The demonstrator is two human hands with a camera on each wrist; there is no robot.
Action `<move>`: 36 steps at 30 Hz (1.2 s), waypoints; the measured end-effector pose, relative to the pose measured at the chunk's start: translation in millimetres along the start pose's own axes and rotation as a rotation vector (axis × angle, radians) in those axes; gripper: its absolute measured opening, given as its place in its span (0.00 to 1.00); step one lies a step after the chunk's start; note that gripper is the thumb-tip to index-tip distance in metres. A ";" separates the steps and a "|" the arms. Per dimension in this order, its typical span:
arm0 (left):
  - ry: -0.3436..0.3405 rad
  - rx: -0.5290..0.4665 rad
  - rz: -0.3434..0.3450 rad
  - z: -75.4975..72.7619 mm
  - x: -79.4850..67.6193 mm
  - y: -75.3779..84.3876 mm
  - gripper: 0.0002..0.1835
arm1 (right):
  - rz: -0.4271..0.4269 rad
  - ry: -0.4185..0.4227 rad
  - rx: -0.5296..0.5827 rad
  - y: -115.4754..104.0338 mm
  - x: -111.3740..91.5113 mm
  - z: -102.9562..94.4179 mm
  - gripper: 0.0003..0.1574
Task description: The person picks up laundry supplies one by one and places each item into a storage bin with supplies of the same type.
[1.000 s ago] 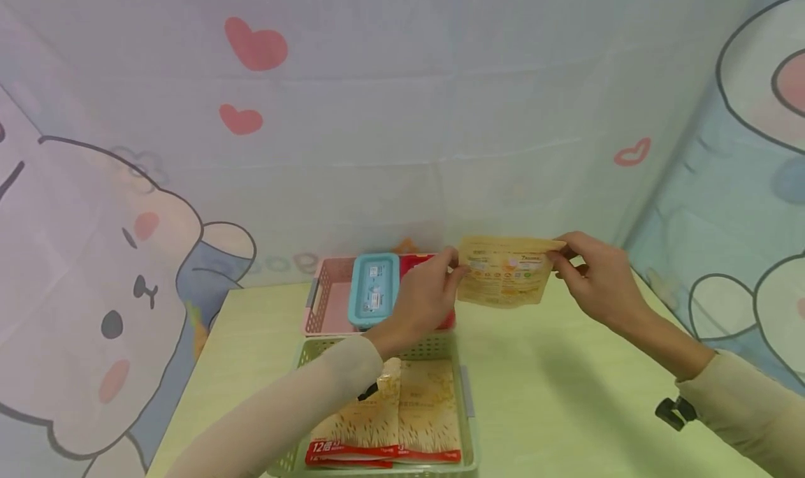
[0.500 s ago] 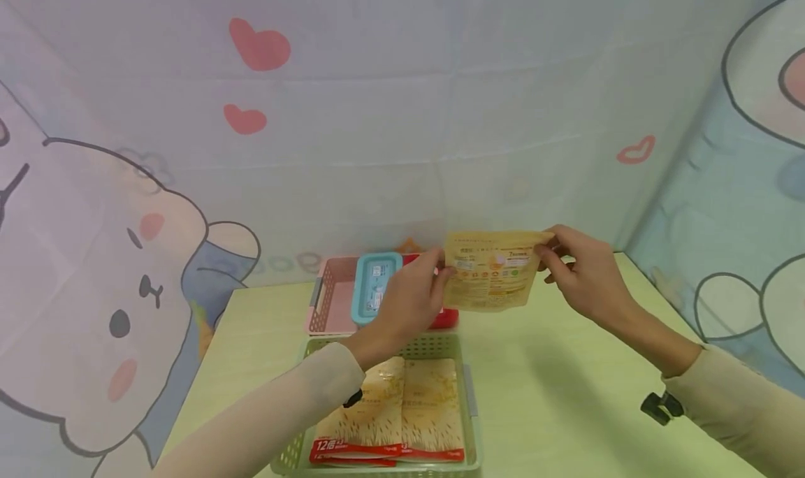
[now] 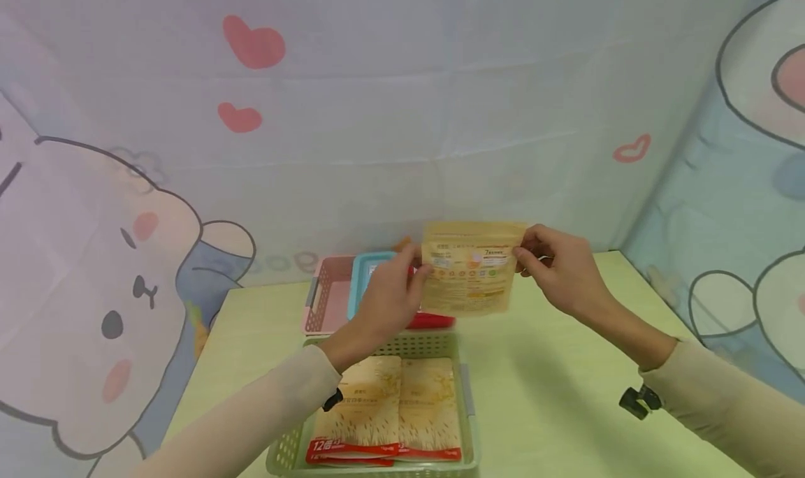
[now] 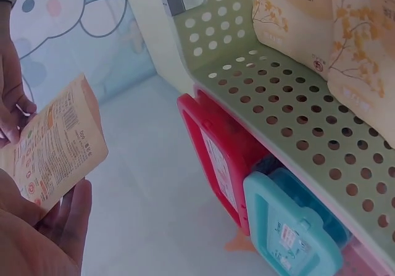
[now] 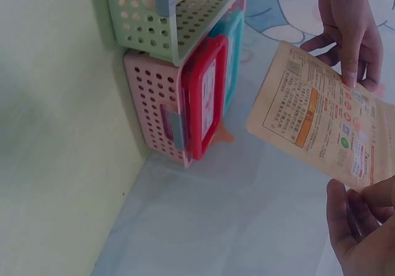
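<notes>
Both hands hold up a yellow printed pouch (image 3: 468,272) above the table, its small-print side facing the head camera. My left hand (image 3: 386,289) pinches its left edge between thumb and fingers. At the upper right edge, my right hand (image 3: 556,265) pinches it the same way. In the right wrist view the flat pouch (image 5: 308,115) spans the gap between the two hands. Below the left forearm, a green basket (image 3: 468,422) holds several similar pouches (image 3: 430,408) with red bottom bands.
Behind the green basket stands a pink basket (image 3: 311,317). It contains a blue-lidded box (image 3: 360,282) and a red-lidded box (image 5: 207,97), partly hidden by the left hand in the head view. A printed cloth (image 3: 352,149) hangs behind the light green table (image 3: 566,394).
Both hands have carried the pouch leftward, closer to the baskets. The pouch now faces the head camera more squarely, and both hands keep their hold.
</notes>
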State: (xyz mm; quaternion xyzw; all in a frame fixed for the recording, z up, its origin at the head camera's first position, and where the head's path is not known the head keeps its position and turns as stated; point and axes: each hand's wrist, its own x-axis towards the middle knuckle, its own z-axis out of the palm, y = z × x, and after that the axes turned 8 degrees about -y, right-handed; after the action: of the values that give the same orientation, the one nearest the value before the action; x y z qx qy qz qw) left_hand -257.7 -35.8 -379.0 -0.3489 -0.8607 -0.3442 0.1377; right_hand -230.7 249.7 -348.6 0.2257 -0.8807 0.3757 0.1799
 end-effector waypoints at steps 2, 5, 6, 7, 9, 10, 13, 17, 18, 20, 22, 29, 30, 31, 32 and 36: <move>0.000 0.002 0.003 -2.2 -2.1 -3.0 0.04 | -0.011 0.001 0.007 -1.6 1.1 5.2 0.03; -0.003 -0.001 0.007 -4.6 -4.9 -6.7 0.05 | -0.019 0.007 0.001 -3.5 2.4 11.3 0.04; -0.007 -0.002 0.006 -5.3 -5.8 -7.7 0.05 | -0.020 0.005 -0.002 -3.7 2.8 12.8 0.04; -0.010 -0.001 0.005 -6.0 -6.7 -8.8 0.05 | -0.018 0.002 -0.004 -4.2 2.9 14.1 0.05; -0.021 0.000 -0.008 -7.6 -8.8 -10.9 0.06 | -0.009 -0.009 0.000 -5.1 3.3 16.2 0.05; -0.027 -0.001 -0.012 -8.7 -10.0 -11.5 0.06 | -0.003 -0.019 0.001 -5.7 3.5 17.2 0.05; -0.047 -0.008 -0.031 -12.6 -13.5 -13.2 0.06 | 0.022 -0.048 0.006 -8.2 3.9 19.4 0.04; -0.071 -0.021 -0.052 -18.5 -16.9 -13.5 0.10 | 0.078 -0.089 0.056 -12.0 5.2 21.2 0.03; -0.078 -0.028 -0.058 -20.0 -17.5 -13.1 0.13 | 0.099 -0.102 0.085 -12.3 5.7 21.5 0.03; -0.092 -0.036 -0.075 -23.0 -18.4 -11.7 0.18 | 0.152 -0.133 0.152 -13.4 6.6 22.1 0.03; -0.108 -0.040 -0.099 -25.3 -19.0 -10.9 0.20 | 0.207 -0.162 0.217 -13.6 7.3 22.6 0.05; -0.167 -0.182 -0.221 -28.2 -25.5 -12.9 0.24 | 0.238 -0.262 0.227 -11.8 5.1 29.2 0.16; -0.169 -0.206 -0.236 -28.5 -27.2 -13.2 0.24 | 0.234 -0.275 0.225 -11.6 4.3 30.4 0.18; -0.174 -0.227 -0.250 -28.9 -28.5 -13.3 0.24 | 0.230 -0.287 0.228 -11.8 3.4 31.4 0.20; -0.176 -0.241 -0.262 -29.3 -30.0 -13.5 0.24 | 0.229 -0.299 0.233 -11.6 2.6 32.3 0.22; -0.195 -0.275 -0.306 -31.3 -34.2 -14.0 0.23 | 0.237 -0.339 0.267 -11.2 -0.9 35.8 0.26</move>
State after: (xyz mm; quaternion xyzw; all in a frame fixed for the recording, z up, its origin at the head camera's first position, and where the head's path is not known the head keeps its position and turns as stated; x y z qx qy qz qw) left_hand -242.9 -82.0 -379.5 -0.2616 -0.8577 -0.4399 -0.0487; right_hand -229.3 216.4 -366.0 0.2024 -0.8611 0.4639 -0.0472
